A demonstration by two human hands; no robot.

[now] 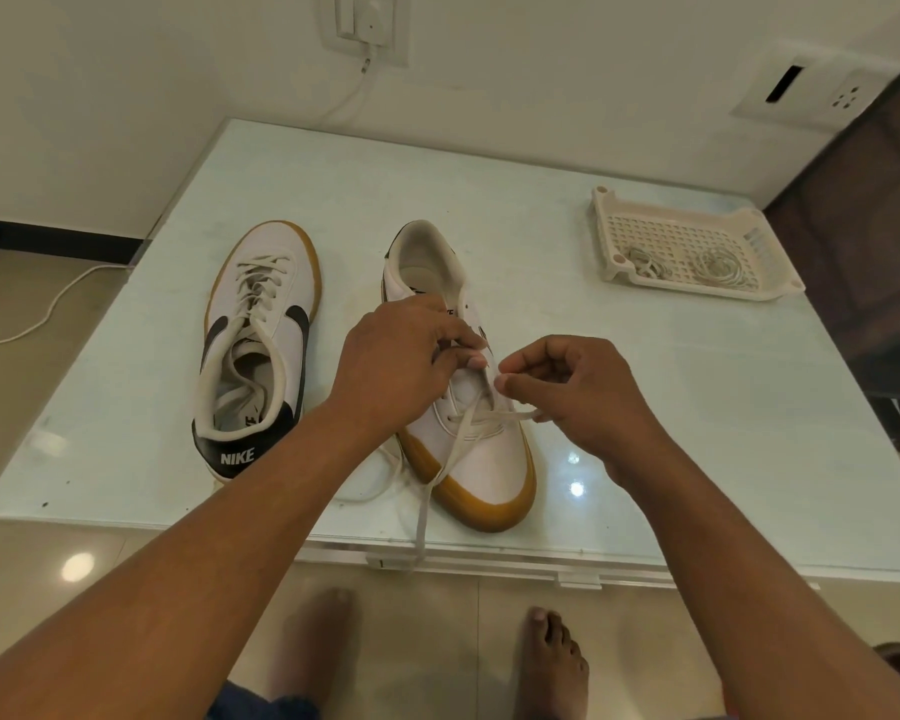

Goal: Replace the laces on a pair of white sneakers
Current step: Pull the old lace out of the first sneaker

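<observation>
Two white sneakers with gum soles lie on a pale glass table. The left sneaker is laced, toe pointing away, heel toward me. The right sneaker points its toe at me and is partly laced with a white lace whose loose ends trail over the toe and off the table's front edge. My left hand rests over the eyelets and pinches the lace at the tongue. My right hand pinches another stretch of the lace beside the shoe's right side.
A white perforated plastic tray holding coiled white laces stands at the table's back right. A wall socket with a white cable is behind the table. My bare feet stand on the tiled floor below the front edge.
</observation>
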